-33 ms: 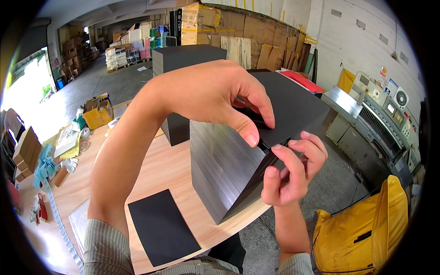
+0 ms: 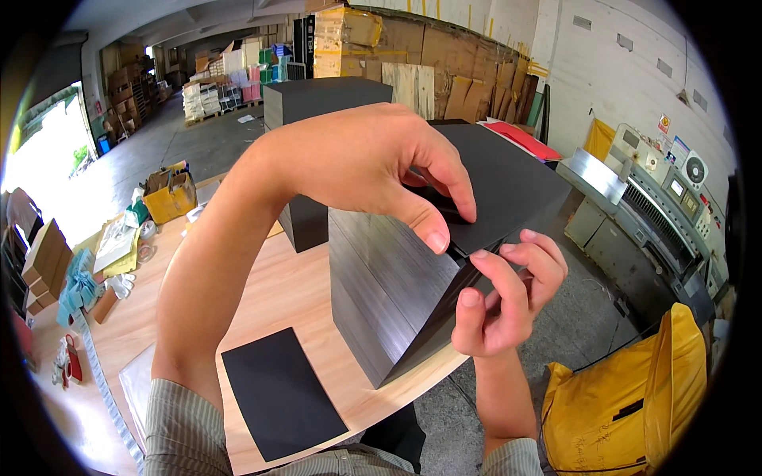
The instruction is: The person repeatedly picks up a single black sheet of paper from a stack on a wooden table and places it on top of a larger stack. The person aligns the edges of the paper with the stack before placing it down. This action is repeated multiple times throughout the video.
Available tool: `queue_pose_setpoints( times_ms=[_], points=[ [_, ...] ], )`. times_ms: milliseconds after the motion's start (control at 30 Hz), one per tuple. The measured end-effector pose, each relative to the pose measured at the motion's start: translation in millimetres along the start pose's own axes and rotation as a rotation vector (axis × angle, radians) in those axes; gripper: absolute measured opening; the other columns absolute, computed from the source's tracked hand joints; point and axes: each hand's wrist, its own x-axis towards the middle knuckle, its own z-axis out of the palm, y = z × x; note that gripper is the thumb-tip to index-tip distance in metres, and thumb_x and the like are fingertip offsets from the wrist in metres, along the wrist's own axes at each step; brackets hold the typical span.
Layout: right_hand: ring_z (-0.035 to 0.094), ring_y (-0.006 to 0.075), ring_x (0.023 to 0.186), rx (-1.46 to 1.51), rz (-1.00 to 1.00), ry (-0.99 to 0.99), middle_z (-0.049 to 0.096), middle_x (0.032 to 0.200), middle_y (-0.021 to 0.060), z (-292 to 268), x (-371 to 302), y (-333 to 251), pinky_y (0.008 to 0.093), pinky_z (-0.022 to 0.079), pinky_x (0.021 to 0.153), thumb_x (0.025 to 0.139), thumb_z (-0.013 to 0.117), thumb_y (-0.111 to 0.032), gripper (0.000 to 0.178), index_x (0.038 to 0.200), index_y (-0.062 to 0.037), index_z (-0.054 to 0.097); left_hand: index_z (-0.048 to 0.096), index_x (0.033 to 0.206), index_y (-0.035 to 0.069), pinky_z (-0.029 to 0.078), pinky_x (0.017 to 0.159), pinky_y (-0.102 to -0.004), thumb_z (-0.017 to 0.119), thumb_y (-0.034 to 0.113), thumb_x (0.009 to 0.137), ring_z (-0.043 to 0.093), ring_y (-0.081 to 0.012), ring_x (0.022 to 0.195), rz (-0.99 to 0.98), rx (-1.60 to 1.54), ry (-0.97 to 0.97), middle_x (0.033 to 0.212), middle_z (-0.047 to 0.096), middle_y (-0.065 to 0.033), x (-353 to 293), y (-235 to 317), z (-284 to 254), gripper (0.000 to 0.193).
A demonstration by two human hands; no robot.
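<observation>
A tall stack of black sheets [image 2: 389, 274] stands at the near edge of the wooden table. Over its top reaches my left hand [image 2: 381, 163], fingers bent down, with the index fingertip resting on the uppermost sheet. Its thumb lies at the near edge, apart from the index finger. At the stack's near right corner is my right hand [image 2: 512, 297], palm turned up and fingers loosely curled apart. Its index fingertip meets the edge of the top sheets, which look slightly parted there. A single black sheet [image 2: 284, 394] lies flat on the table, left of the stack.
Behind stands a second dark stack [image 2: 325, 99]. Gloves, tape and a yellow carton [image 2: 169, 198] clutter the table's left side. A yellow bag [image 2: 627, 404] sits at the lower right, below a large grey machine [image 2: 635, 214]. Red sheets [image 2: 524, 139] lie beyond the stack.
</observation>
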Motion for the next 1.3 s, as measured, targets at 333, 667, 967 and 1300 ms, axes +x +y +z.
queue_pose_setpoints(
  times_ms=[333,667,967,1300],
  points=[
    [0.049,0.0317,0.110,0.004,0.018,0.006,0.055,0.109,0.0079,2.3,-5.3,-1.4,0.0390,0.043,0.098,0.086,0.070,-0.025,0.024,0.104,-0.0101,0.076,0.076,0.114,0.000,0.058,0.089,-0.0309,0.090,0.015,0.080,0.072,-0.0194,0.100,-0.056,-0.121,-0.023,0.112,0.075,-0.0101,1.6,-2.2,-0.8,0.039],
    [0.050,0.0321,0.110,0.013,0.022,0.008,0.055,0.109,0.0079,3.2,-6.1,-1.8,0.0392,0.043,0.098,0.085,0.070,-0.024,0.026,0.106,-0.0094,0.076,0.076,0.114,-0.001,0.058,0.090,-0.0316,0.089,0.014,0.080,0.072,-0.0194,0.102,-0.063,-0.164,-0.022,0.113,0.075,-0.0111,1.1,-3.7,-0.7,0.039],
    [0.050,0.0322,0.111,0.011,0.022,-0.002,0.055,0.108,0.0078,2.6,-7.4,-1.9,0.0395,0.042,0.098,0.086,0.069,-0.022,0.026,0.106,-0.0087,0.076,0.075,0.115,0.000,0.058,0.092,-0.0326,0.083,0.015,0.088,0.073,-0.0212,0.104,-0.025,-0.132,0.020,0.115,0.075,-0.0119,-2.8,-4.3,1.7,0.032],
    [0.052,0.0340,0.109,0.014,-0.002,-0.024,0.056,0.108,0.0120,1.1,-4.9,-2.7,0.0430,0.045,0.096,0.087,0.066,-0.020,0.027,0.107,-0.0034,0.072,0.060,0.122,0.002,0.060,0.083,-0.0334,0.061,0.000,0.102,0.072,-0.0274,0.114,0.310,0.090,0.277,0.101,0.071,-0.0102,-10.1,-10.7,15.7,0.020]
  ],
)
